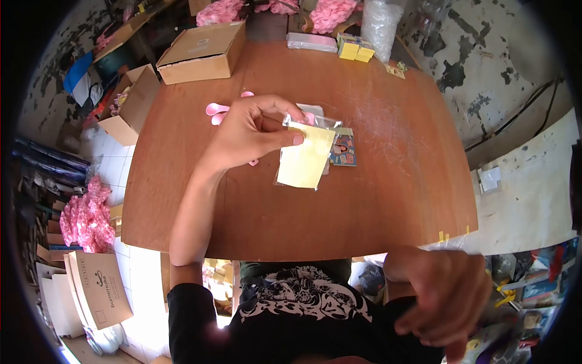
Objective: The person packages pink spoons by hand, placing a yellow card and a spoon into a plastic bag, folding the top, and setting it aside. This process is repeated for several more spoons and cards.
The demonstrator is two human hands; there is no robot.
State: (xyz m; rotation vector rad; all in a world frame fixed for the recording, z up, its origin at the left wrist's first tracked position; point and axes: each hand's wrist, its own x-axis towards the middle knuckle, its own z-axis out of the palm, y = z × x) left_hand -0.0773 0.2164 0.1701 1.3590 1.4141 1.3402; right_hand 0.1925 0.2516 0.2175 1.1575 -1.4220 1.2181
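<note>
Over the middle of the table, my left hand (251,130) pinches the top of a clear plastic packet (306,156) between thumb and fingers. A pale yellow card fills most of the packet, and a bit of pink shows at its top. Partly covered behind it lies a printed card (344,151) on the tabletop. Pink spoons (215,110) lie just beyond my left wrist, some hidden by the hand. My right hand (439,294) is raised close to the camera at the table's near right corner, its bent fingers smeared by motion.
Strips of yellow tape (454,235) stick to the right front edge of the wooden table (291,224). A closed cardboard box (203,51) sits at the back left. At the back right stand small yellow boxes (355,47) and a roll of clear plastic (381,27).
</note>
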